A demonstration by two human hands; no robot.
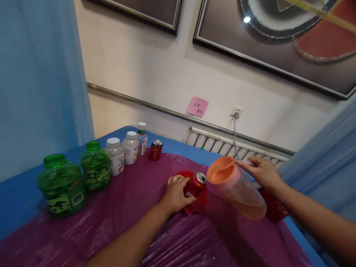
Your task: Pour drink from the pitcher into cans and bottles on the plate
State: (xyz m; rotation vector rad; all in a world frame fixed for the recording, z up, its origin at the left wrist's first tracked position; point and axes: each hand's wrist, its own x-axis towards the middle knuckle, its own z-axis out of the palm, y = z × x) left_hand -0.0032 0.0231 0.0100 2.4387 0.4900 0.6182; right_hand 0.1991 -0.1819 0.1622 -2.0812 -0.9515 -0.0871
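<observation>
The left hand [176, 194] grips a tilted metal can [196, 183] over a wavy-rimmed red dish [202, 203], the right hand [265, 172] a translucent pitcher [236, 194], green jars [62, 191] lining the wrinkled purple plastic [139, 191].

Head-worn view — close above table [19, 200], looking forward and down toward wall [139, 63] — tilted sideways.

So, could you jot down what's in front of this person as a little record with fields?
Left hand: the left hand grips a red drink can
Under the can: red wavy-edged dish; the can's base is hidden
Right hand: the right hand holds an orange-lidded pitcher by its handle
Pitcher: tilted, lid end toward the can; some liquid inside
Row at left: two green jars, two white-lidded clear jars, a white-capped bottle, a second red can
Surface: purple plastic sheet
</observation>
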